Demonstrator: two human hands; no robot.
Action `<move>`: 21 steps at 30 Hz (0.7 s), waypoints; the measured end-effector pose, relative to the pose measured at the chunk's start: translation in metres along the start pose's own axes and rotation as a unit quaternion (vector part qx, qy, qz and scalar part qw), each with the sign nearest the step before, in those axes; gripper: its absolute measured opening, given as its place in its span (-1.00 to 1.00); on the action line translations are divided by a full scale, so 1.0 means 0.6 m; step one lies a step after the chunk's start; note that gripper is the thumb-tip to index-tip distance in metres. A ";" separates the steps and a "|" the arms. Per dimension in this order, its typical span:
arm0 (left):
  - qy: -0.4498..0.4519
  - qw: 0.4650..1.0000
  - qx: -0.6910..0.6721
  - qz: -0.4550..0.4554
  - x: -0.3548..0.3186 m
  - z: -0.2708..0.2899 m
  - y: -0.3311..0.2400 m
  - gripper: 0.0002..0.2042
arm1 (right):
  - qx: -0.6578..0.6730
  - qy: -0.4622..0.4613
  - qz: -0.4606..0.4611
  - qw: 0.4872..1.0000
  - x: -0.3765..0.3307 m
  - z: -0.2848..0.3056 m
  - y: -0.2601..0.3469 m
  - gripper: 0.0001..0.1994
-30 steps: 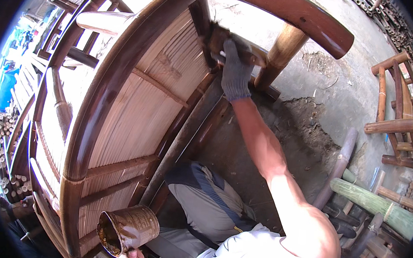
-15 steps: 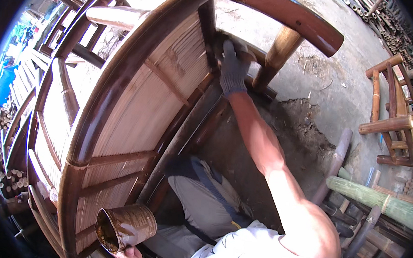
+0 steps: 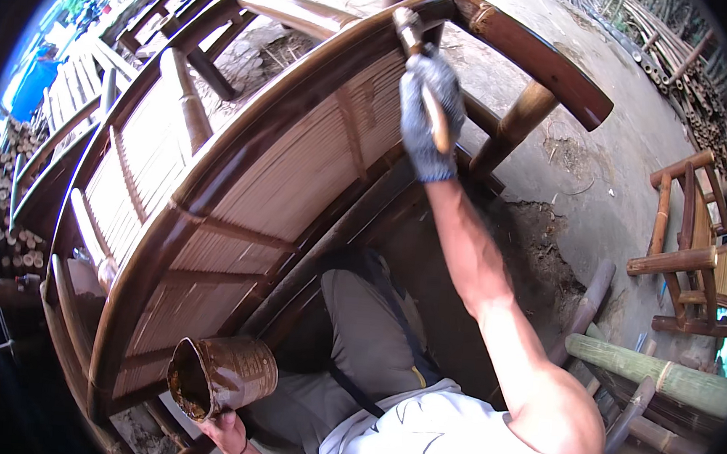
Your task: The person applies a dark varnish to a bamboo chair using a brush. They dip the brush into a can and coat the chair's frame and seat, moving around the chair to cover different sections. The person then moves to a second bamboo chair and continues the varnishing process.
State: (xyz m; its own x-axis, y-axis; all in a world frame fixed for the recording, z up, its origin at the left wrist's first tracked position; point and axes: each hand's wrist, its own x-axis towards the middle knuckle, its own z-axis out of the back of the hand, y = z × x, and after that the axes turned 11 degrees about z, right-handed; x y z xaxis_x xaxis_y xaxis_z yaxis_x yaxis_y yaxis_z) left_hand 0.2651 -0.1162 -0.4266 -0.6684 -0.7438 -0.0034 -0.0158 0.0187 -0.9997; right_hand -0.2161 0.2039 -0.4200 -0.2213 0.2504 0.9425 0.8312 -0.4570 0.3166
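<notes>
Moved since the earlier frame: one right grip (image 3: 417,117), gloved, from the inner corner up to the far end of the dark curved pole (image 3: 256,131).

Head view, sole entry.

Right grip: closed round one brush (image 3: 434,116); handle's tail showing near the wrist, long axis running away from the body, bristle end beyond the knuckles at the pole; contact unclear. Nearer hand to that end: right.

Left grip (image 3: 223,431): bare, curled under one tilted brown can (image 3: 248,371), mouth leftward, near the slatted panel (image 3: 287,179).
</notes>
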 end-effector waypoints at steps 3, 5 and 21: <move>0.010 1.000 0.003 0.002 0.002 0.026 0.006 0.01 | -0.009 0.166 0.075 0.983 -0.015 0.005 0.149 -0.87; 0.004 1.000 0.004 -0.004 0.002 0.029 -0.001 0.01 | 0.187 0.130 0.029 0.973 -0.048 -0.008 0.238 -0.76; 0.043 0.999 -0.024 -0.001 -0.016 0.069 0.001 -0.03 | -0.040 0.226 -0.038 0.973 0.035 0.006 0.149 -0.87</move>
State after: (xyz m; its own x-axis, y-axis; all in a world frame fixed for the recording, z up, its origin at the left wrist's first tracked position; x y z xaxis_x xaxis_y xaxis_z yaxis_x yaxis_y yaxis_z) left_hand 0.3025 -0.1368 -0.4284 -0.7295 -0.6840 0.0037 -0.0516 0.0498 -0.9974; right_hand -0.1448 0.1715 -0.3722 -0.4965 -0.1067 0.8615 0.7657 -0.5214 0.3767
